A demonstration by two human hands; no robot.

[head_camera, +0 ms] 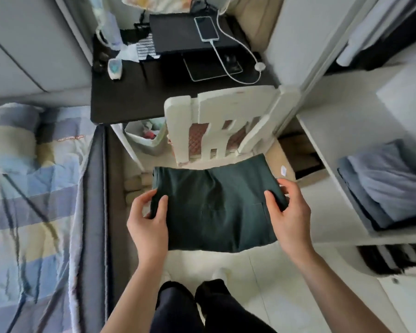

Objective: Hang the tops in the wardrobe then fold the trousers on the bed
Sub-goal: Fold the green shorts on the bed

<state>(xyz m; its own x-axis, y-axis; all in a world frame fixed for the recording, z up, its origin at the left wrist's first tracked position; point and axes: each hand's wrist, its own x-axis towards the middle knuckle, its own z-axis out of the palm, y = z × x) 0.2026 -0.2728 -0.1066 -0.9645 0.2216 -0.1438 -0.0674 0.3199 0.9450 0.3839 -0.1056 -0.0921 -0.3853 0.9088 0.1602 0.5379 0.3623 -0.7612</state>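
Both hands (149,218) hold folded trousers (216,207); shelf (332,140) holds folded clothes (384,186).

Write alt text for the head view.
Seen from above, a person's left hand and right hand hold a folded dark green garment by its sides in the air. A white chair stands ahead, a bed lies left, and a shelf with folded clothes is right.

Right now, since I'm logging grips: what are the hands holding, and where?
Folded dark green trousers: left hand grips the left edge, right hand grips the right edge.
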